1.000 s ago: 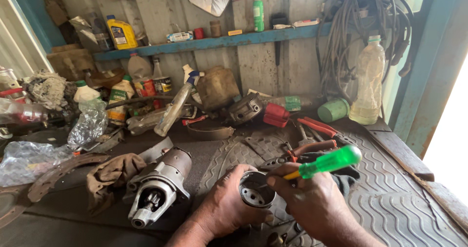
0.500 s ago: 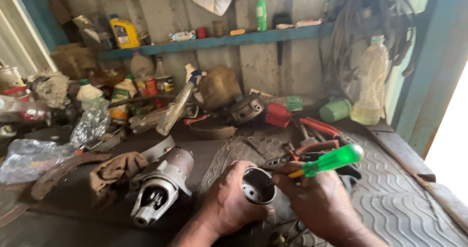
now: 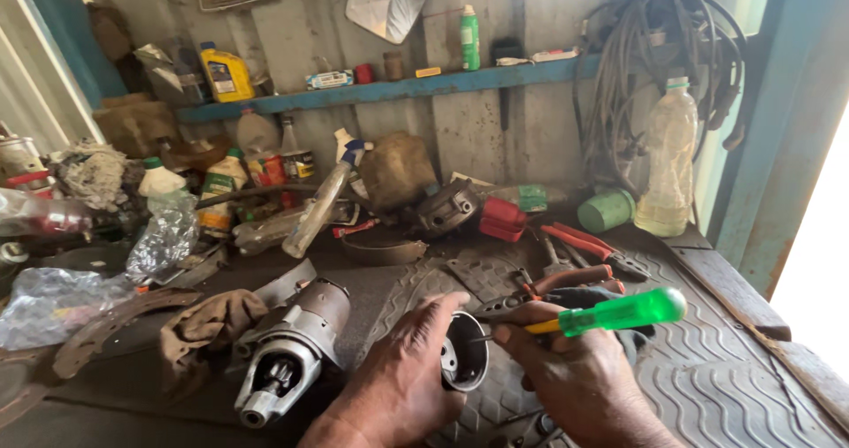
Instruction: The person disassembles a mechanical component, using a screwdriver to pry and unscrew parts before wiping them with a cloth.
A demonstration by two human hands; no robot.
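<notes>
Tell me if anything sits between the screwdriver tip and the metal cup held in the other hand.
Nothing visible does. The left hand holds the metal cup with its open mouth facing the right hand, and the shaft of the green-handled screwdriver runs straight to the rim. The tip itself is too small to see clearly.

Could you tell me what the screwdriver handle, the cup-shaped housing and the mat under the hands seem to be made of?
Screwdriver handle: likely translucent green plastic; light glows through it. Housing: apparently bare metal, dull grey with a worn sheen and holes in its end face. Mat: probably rubber; matte dark grey with moulded wavy ribs.
</notes>
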